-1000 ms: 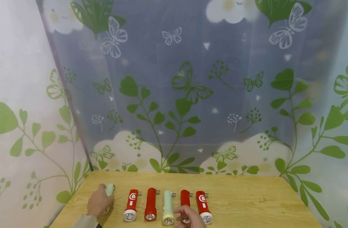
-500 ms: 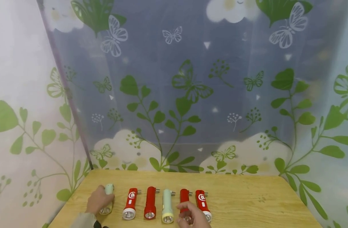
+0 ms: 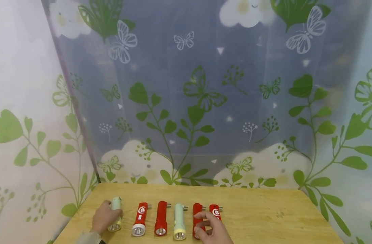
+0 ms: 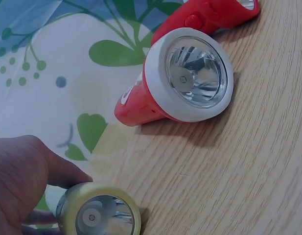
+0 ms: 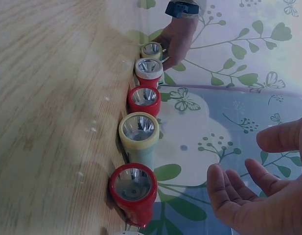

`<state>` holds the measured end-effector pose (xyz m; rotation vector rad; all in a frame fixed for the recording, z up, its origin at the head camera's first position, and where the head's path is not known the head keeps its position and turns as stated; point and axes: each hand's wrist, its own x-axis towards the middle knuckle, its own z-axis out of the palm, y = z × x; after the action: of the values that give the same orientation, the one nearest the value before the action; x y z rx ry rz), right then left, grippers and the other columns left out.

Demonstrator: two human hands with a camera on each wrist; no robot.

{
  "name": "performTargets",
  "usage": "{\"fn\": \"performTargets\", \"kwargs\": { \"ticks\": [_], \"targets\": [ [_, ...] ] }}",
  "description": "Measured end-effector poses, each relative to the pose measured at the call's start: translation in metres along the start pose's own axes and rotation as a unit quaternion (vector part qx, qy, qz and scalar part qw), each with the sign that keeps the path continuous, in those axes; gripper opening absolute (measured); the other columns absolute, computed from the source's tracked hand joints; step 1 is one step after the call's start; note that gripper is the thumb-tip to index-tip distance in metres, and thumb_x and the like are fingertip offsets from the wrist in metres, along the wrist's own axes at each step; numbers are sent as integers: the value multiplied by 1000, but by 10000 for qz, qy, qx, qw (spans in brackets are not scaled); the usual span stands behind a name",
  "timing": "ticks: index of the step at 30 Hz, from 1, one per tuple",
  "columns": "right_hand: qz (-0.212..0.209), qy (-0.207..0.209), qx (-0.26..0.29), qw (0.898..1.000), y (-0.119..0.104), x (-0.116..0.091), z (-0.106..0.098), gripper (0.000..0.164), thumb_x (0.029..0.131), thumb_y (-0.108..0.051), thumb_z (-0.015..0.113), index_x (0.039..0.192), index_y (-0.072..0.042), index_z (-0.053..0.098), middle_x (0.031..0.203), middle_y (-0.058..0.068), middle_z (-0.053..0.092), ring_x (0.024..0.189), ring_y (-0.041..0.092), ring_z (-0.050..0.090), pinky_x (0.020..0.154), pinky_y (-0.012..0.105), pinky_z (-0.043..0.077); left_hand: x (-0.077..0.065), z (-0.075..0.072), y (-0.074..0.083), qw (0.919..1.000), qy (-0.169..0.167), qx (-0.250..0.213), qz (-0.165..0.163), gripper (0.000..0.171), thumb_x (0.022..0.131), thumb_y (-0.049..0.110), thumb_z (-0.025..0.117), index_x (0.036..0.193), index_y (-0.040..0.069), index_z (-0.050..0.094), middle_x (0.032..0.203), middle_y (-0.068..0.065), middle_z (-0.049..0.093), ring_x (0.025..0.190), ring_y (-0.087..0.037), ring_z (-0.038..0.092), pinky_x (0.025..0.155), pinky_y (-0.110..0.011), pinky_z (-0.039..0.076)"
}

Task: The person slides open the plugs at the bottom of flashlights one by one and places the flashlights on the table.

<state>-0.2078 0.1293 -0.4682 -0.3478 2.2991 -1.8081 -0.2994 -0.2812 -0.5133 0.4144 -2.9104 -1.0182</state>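
On the left of the table, my left hand [image 3: 103,217] grips a pale green flashlight [image 3: 116,203], thumb on one side and fingers on the other. Its yellow-rimmed lens [image 4: 106,215] faces me and it lies on the wood. My right hand [image 3: 215,230] hovers, fingers bent and apart, holding nothing. Beneath it are a plain red flashlight [image 3: 197,209] and a red one with a white emblem [image 3: 215,209], whose head the hand hides in the head view. The right wrist view shows air between my right hand [image 5: 263,191] and the row.
Between the hands lie a red flashlight with a white head [image 3: 139,218], a plain red one [image 3: 161,218] and a pale green one [image 3: 179,222], side by side with prongs sticking out. A patterned curtain [image 3: 186,135] hangs behind the wooden table [image 3: 265,217].
The left hand has straightened the green flashlight, and its lens has come into view. My right hand has drifted right, over the last red flashlight's head. The other flashlights stay put.
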Motion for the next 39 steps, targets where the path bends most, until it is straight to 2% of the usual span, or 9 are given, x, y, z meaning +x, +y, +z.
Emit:
{"fn": "performTargets", "kwargs": {
  "ticks": [8, 14, 21, 26, 33, 39],
  "targets": [
    [-30, -31, 37, 10000, 0, 1, -4, 33, 96, -19, 67, 125, -3, 61, 124, 14, 64, 104, 22, 63, 78, 33, 54, -5, -2, 9, 9992, 322, -220, -22, 79, 82, 29, 72, 138, -16, 40, 112, -37, 62, 81, -34, 66, 63, -38, 52],
    [-93, 105, -99, 9999, -3, -1, -4, 32, 96, -21, 68, 124, -6, 61, 125, 14, 64, 106, 23, 62, 79, 31, 54, -14, -1, 31, 9972, 527, -522, 60, 80, 83, 30, 74, 139, -15, 41, 111, -36, 65, 76, -27, 68, 60, -35, 54],
    [-154, 19, 113, 9998, -4, -2, -11, 34, 100, -18, 63, 128, 0, 58, 131, 19, 58, 106, 21, 62, 79, 31, 55, -27, 4, 50, 9960, 573, -640, 227, 75, 86, 31, 74, 140, -12, 44, 116, -35, 63, 88, -34, 68, 69, -40, 57],
    [-264, 113, -115, 9995, -8, -2, -15, 36, 99, -19, 64, 129, 0, 57, 131, 19, 61, 107, 22, 63, 74, 27, 54, -40, 5, 69, 9928, 729, -839, 439, 72, 87, 28, 74, 141, -8, 44, 117, -32, 62, 92, -35, 66, 68, -37, 55],
    [-213, 317, -209, 9991, -19, 1, -15, 34, 99, -20, 65, 128, -5, 58, 132, 14, 61, 109, 23, 62, 80, 32, 53, -62, 4, 96, 9829, 1063, -1140, 977, 66, 86, 26, 78, 139, -1, 49, 110, -24, 65, 77, -21, 66, 59, -28, 51],
    [-194, 369, -153, 9990, -28, 4, -12, 33, 99, -20, 65, 129, -7, 58, 135, 13, 60, 113, 24, 61, 85, 33, 53, -77, 14, 111, 9729, 1355, -1345, 1308, 62, 86, 23, 80, 136, 1, 53, 104, -18, 66, 68, -13, 65, 56, -24, 51]
  ]
}}
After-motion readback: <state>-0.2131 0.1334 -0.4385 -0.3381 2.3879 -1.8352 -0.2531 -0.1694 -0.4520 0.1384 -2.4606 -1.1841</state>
